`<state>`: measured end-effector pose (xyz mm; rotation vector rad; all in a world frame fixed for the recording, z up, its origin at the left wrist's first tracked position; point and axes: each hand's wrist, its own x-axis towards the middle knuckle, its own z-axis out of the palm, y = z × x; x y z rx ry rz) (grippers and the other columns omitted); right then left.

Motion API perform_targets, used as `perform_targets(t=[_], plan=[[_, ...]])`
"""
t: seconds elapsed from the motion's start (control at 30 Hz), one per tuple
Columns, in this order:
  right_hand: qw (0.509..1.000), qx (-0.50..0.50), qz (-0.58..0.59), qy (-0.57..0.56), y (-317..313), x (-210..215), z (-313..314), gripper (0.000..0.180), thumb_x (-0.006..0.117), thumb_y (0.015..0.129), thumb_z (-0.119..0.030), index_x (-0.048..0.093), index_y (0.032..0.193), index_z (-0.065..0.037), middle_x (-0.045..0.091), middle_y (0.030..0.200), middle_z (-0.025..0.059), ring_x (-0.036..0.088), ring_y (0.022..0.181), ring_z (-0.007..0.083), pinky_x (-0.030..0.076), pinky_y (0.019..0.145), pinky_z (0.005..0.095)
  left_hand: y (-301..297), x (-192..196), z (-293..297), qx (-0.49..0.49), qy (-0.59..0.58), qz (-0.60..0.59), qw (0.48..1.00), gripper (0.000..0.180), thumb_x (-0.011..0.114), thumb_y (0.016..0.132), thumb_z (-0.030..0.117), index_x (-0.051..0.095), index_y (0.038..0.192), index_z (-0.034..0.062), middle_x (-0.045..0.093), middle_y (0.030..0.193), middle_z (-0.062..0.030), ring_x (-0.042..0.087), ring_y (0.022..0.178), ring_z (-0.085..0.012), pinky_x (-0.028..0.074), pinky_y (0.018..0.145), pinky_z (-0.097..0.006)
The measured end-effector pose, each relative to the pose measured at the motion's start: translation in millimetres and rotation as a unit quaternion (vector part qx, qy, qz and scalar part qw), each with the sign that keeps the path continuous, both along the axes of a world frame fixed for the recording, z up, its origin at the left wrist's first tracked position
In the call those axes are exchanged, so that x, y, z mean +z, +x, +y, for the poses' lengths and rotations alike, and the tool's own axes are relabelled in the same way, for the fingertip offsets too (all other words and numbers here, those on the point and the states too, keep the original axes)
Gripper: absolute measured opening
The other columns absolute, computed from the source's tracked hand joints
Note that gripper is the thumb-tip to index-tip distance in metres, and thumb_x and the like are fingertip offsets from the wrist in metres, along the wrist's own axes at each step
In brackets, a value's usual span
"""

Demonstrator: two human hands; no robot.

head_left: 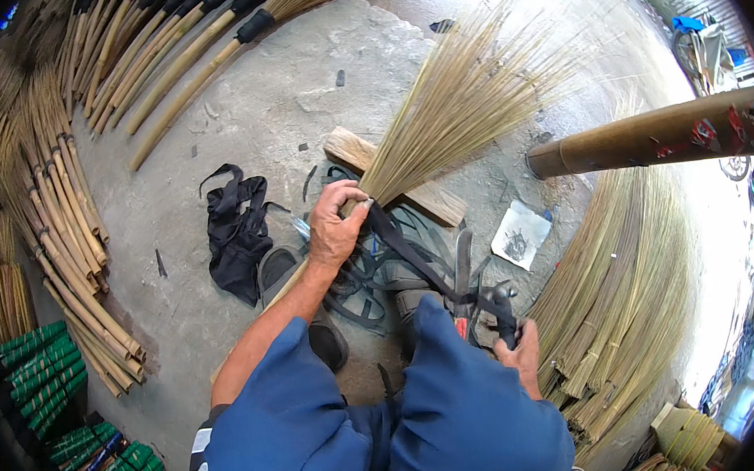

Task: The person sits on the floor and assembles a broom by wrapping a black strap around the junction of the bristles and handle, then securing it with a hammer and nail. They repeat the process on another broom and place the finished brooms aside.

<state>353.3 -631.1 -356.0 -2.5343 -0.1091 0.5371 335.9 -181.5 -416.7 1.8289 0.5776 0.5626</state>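
Observation:
My left hand (335, 228) is closed round the neck of a straw broom (464, 104), its fingertips at the point where a black rubber strip (408, 252) meets the stalks. The bristles fan out away from me, up to the right. From there the strip slants down past my right knee. My right hand (523, 358) is closed on a dark length at its lower end. Close to that hand is a metal tool head (502, 293), partly covered by the strip, so its kind is unclear. A light stick handle runs back under my left forearm.
A wooden block (442, 204) lies beneath the broom, with loose black strips (361, 305) around my feet. A black bag (239, 235) lies left. Finished brooms (200, 89) lie at far left, straw bundles (619, 303) at right beside a thick bamboo post (649, 134).

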Motion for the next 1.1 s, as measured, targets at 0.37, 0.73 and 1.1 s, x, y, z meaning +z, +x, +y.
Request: perform_targets(t=[0.37,0.73,1.1], plan=[[0.953,0.207,-0.063,0.211,59.8,29.3,175.3,0.026,0.075,0.099,-0.008,0.067,0.123,-0.003,0.073,0.097,0.0223,0.075,0.086,0.0381,0.058,0.079,0.0432,-0.1,3.2,-0.2,0.006,0.001,-0.02,1.0,0.016,0.082,0.091,0.008,0.078,0.105,0.004,0.073,0.126,-0.0159,0.071,0.123,-0.0322,0.054,0.107,-0.041],[0.951,0.257,-0.047,0.166,78.8,28.2,236.6,0.027,0.079,0.1,-0.016,0.067,0.123,-0.008,0.076,0.095,0.0226,0.077,0.088,0.0427,0.059,0.076,0.0467,-3.0,-1.3,4.2,-0.022,-0.048,-0.027,0.998,0.018,0.082,0.092,0.009,0.077,0.108,0.0052,0.07,0.132,-0.0152,0.068,0.127,-0.0317,0.054,0.109,-0.042],[0.938,0.318,-0.082,0.11,80.5,43.0,236.4,0.029,0.077,0.099,-0.012,0.064,0.125,-0.007,0.074,0.101,0.0219,0.075,0.096,0.0454,0.058,0.077,0.051,-3.4,-3.8,3.1,-0.014,-0.031,-0.024,0.999,0.02,0.083,0.092,0.012,0.076,0.109,0.0051,0.07,0.13,-0.0142,0.068,0.125,-0.0328,0.054,0.107,-0.042]])
